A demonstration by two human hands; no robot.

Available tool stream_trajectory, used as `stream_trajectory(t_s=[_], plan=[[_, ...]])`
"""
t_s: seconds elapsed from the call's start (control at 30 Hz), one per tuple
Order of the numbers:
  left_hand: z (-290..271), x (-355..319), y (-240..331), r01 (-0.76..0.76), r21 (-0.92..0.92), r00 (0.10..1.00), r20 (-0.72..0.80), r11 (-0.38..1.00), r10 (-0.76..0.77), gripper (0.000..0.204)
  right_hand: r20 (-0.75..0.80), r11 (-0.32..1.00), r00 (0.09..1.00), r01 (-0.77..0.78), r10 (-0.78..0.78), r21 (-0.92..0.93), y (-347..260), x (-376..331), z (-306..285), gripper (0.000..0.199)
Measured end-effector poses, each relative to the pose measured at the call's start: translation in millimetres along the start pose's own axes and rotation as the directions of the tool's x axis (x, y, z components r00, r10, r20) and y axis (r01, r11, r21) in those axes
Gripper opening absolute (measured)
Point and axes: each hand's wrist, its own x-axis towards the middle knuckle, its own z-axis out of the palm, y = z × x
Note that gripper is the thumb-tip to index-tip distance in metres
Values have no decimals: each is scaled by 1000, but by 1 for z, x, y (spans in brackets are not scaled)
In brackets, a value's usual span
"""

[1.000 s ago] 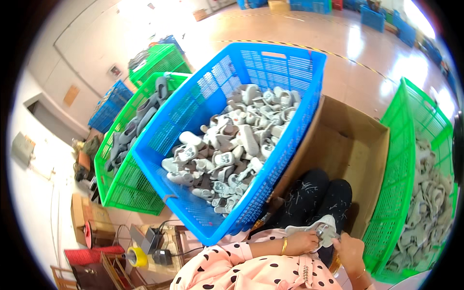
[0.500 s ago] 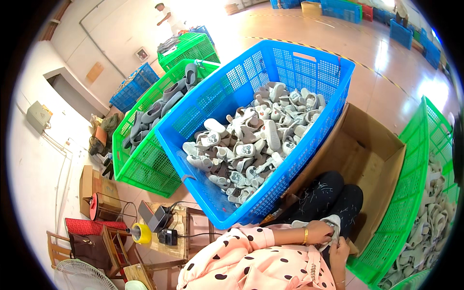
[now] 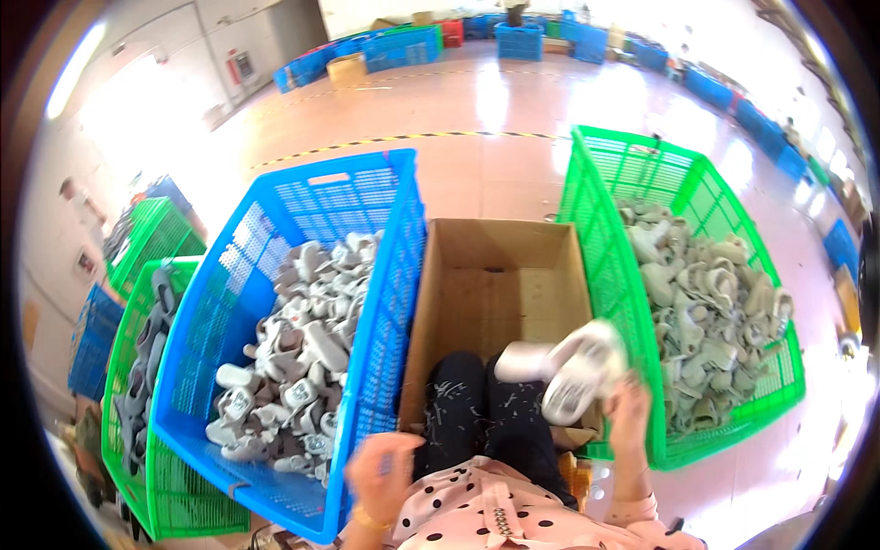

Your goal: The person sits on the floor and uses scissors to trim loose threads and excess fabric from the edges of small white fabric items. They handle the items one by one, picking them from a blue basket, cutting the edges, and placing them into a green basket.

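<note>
My right hand [image 3: 628,410] is closed on white clogs [image 3: 573,390], at least two bunched together and blurred by motion. They hang over the right side of an open cardboard box [image 3: 501,240], near the green crate. My left hand [image 3: 382,474] is raised beside the near right wall of the blue crate [image 3: 367,431], touching no clog that I can see. Motion smears its fingers, so their pose is unclear. A heap of white clogs [image 3: 298,353], some with dark printed patterns, lies in the blue crate.
To the right stands a green crate [image 3: 674,440] holding a pile of pale clogs [image 3: 701,312]. Another green crate [image 3: 188,495] with grey clogs [image 3: 137,385] is at the left. My legs [image 3: 458,394] reach into the box. A person [image 3: 84,206] stands far left.
My view has swung right. Both hands were together on a white clog; now they are apart, the right lifting the clogs towards the green crate and the left near the blue crate.
</note>
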Motion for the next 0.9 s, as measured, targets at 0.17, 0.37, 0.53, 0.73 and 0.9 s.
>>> stream_trajectory(t_s=[0.17,0.37,0.53,0.73,0.9], plan=[[-95,26,-40,219,279,971,-153,935,-182,11,-379,904,869,398,-318,156,-64,26,-4,38],[-110,13,-257,139,631,750,437,764,-497,51,150,958,988,-68,26,280,18,-7,41,55],[-50,-31,-374,93,467,421,782,879,-460,30,266,980,955,-167,134,109,38,-26,49,47],[-22,-28,-377,46,477,314,827,878,-466,30,214,978,957,-206,193,40,39,-20,37,39],[-13,-29,-379,32,478,285,837,878,-467,29,212,964,945,-262,249,33,44,-15,51,38]])
